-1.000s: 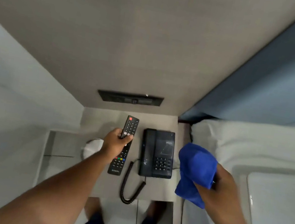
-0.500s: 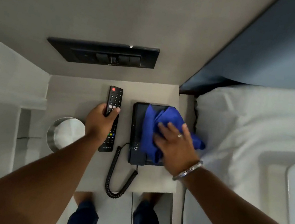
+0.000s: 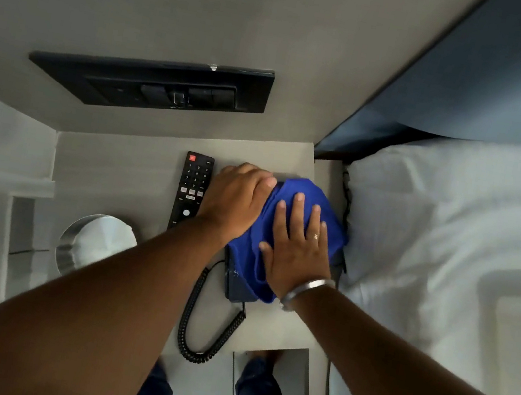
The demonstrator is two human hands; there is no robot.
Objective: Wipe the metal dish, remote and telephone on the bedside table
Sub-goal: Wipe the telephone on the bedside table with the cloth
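A black telephone (image 3: 235, 284) lies on the bedside table (image 3: 124, 173), mostly hidden under a blue cloth (image 3: 305, 191). My right hand (image 3: 298, 249) lies flat on the cloth with fingers spread, pressing it onto the phone. My left hand (image 3: 237, 200) curls over the phone's left side, touching the cloth's edge. To the left of that hand lies the black remote (image 3: 191, 190), face up and untouched. The round metal dish (image 3: 94, 241) sits at the table's front left, partly behind my left forearm.
The phone's coiled cord (image 3: 194, 325) loops toward the table's front edge. A black switch panel (image 3: 153, 88) is set in the wall behind. A bed with a white pillow (image 3: 438, 228) adjoins the table on the right. My legs show below.
My left hand let go of the remote and moved right onto the telephone. My right hand brought the cloth down onto the phone and slid it toward the phone's right side.
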